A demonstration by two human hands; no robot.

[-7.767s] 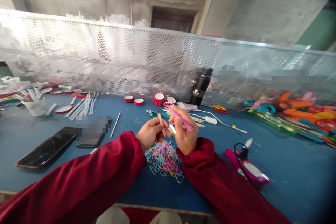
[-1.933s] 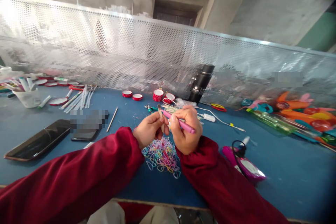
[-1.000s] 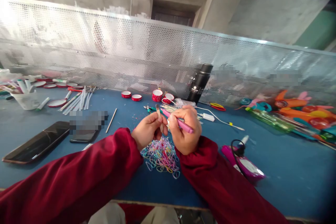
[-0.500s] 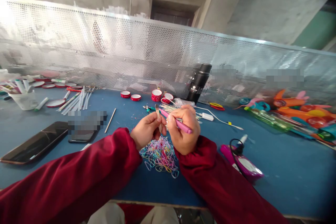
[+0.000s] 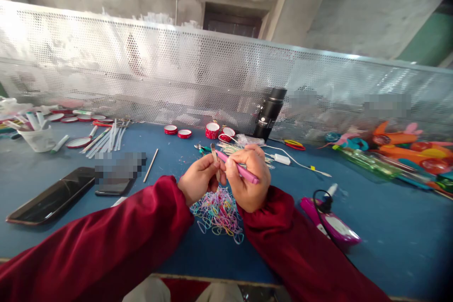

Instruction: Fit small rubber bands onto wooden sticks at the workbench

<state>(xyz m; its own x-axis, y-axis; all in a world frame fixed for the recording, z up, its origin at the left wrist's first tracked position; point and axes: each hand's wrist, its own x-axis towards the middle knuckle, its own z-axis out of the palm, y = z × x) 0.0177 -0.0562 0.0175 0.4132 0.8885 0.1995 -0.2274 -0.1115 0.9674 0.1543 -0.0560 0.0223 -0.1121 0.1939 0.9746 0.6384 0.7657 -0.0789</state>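
Worktop (image 5: 389,226) – matt blue felt-like cloth; rubber bands (image 5: 217,212) glossy, translucent; screen (image 5: 177,71) perforated metal, shiny; phone (image 5: 53,196) – glossy glass.

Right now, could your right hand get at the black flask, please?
Probably yes. The flask stands just beyond the right hand, with only low clutter and a white adapter between them. The hand's grip is shut on a pink pen, though, so that would have to go first.

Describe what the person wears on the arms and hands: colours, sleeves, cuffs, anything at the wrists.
Long dark red sleeves cover both arms. The left sleeve and right sleeve are plain fabric without markings and end in gathered cuffs at the wrists. The left hand and right hand are bare: no gloves, and no watch or bracelet shows.
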